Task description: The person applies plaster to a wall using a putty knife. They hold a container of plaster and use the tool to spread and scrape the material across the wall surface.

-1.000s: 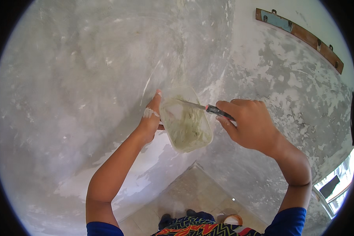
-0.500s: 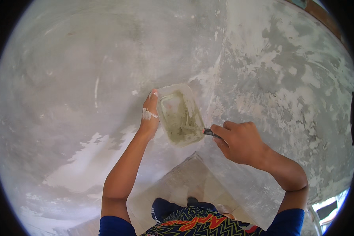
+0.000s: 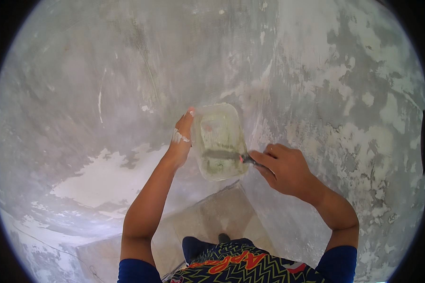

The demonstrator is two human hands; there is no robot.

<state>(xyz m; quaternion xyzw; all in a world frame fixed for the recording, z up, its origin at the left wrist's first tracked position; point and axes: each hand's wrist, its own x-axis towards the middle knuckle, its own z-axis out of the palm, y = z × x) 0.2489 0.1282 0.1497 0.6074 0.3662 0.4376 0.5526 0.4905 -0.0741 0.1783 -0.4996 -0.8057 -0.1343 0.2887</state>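
Observation:
My left hand [image 3: 181, 137], streaked with white near the thumb, grips a translucent plastic container [image 3: 220, 120] from its left side, with its thumb up along the edge. Pale greenish, patchy residue coats the container's inside. At the right, my right hand [image 3: 281, 167] is closed round the dark, red-marked handle of a scraper [image 3: 219, 154], whose flat blade lies across the lower half of the container's inside. The blade is a little blurred, and the fingers of my left hand under the container are hidden.
Mottled grey walls [image 3: 104, 80] with white filler patches meet in a corner behind the container. A tiled floor [image 3: 198, 217] lies below, with my feet near the corner and a thin cord [image 3: 40, 243] at the lower left.
My right hand and scraper have moved down, so the blade now crosses the container's lower half instead of its top. The view has shifted, taking the wooden hook rail out of sight.

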